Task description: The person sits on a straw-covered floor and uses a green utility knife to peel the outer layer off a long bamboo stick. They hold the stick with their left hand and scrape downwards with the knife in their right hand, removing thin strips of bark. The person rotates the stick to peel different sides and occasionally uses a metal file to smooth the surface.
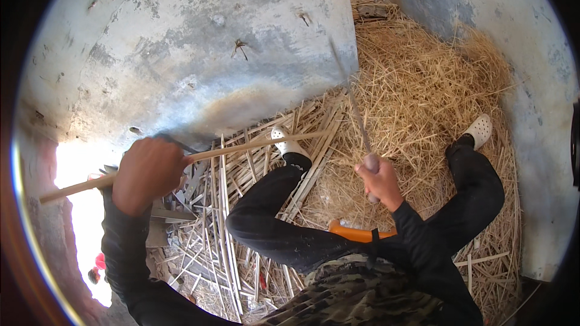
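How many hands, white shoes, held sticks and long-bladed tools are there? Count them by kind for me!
Hands: 2 (left hand, right hand)
White shoes: 2 (left shoe, right shoe)
Held stick: 1
Long-bladed tool: 1
Total: 6

Stick [260,145] pale tan. Knife [356,111]: grey blade, pinkish-brown handle [372,162]. Straw [417,102] golden. Clogs [481,131] white; trousers [266,220] black; shirt [356,290] olive-and-black camouflage. Wall [181,24] whitish, blotched grey-blue.

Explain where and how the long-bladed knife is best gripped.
Probably around its rounded handle, coming from the near side, as the right hand does: the thick handle lies at the near end, while the long, thin blade points forward, away.
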`<state>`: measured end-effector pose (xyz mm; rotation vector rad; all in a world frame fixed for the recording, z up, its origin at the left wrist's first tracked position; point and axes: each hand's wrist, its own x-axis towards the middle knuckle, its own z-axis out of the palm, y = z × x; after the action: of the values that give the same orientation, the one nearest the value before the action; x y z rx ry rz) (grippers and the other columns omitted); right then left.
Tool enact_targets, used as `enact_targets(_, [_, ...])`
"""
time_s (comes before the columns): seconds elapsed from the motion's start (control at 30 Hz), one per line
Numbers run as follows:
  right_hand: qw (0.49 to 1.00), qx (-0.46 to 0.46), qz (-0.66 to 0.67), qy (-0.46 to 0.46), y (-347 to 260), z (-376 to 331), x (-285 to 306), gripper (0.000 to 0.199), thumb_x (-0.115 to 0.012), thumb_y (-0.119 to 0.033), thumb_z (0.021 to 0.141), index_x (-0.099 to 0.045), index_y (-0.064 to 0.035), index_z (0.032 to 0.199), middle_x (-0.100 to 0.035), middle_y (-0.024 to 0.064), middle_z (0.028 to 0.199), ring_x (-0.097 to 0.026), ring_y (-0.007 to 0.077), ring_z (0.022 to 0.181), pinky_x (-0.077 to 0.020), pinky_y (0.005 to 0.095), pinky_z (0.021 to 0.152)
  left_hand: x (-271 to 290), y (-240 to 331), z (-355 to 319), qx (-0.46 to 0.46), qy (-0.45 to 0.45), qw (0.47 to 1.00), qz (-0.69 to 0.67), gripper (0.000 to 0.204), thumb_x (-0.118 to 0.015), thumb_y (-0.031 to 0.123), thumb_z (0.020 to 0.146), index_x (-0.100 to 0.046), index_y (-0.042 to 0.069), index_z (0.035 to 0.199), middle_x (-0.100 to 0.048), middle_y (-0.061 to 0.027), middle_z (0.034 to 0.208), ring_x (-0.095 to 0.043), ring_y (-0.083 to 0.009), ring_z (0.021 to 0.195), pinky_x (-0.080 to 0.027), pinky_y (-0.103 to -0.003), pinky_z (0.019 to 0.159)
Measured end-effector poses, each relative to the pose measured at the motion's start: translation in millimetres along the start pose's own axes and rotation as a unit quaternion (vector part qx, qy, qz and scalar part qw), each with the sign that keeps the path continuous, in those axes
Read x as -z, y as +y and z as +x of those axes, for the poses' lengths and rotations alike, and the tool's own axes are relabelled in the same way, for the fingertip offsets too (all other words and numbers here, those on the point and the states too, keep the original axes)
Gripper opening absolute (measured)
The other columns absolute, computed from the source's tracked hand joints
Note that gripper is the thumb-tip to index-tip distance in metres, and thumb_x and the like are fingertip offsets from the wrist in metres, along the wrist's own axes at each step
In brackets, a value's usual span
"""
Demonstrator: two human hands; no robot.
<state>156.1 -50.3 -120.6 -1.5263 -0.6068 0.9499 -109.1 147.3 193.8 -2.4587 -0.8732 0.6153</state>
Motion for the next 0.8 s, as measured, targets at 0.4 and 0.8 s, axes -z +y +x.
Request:
enact_targets(0.4, [0.991,-0.073,0.071,-0.084,45.8,-42.9,-86.5,0.017,-0.057,-0.011,0.088,-0.051,0.0019,0.097,-0.053,0.0055,0.058,-0.054,0.0152,0.041,-0.0435,0.0316,0.038,12.8,83.2,98.2,-0.128,-0.008,0.991,-0.046,0.026,-0.064,0.027,0.086,-0.070,0.004,0.075,-0.065,-0.0162,0.071,-0.065,-0.0349,0.073,-0.052,-0.044,0.065])
enact_targets(0.8, [1.000,-0.007,0.008,-0.028,96.4,-13.9,-111.2,0.010,-0.058,-0.006,0.079,-0.054,-0.0002,0.087,-0.054,0.0104,0.064,-0.058,0.0249,0.058,-0.0462,0.0388,0.057,13.4,89.7,96.0,-0.113,-0.090,0.989,-0.040,0.028,-0.064,0.026,0.086,-0.068,0.002,0.073,-0.062,-0.0171,0.067,-0.063,-0.0370,0.067,-0.050,-0.046,0.064])
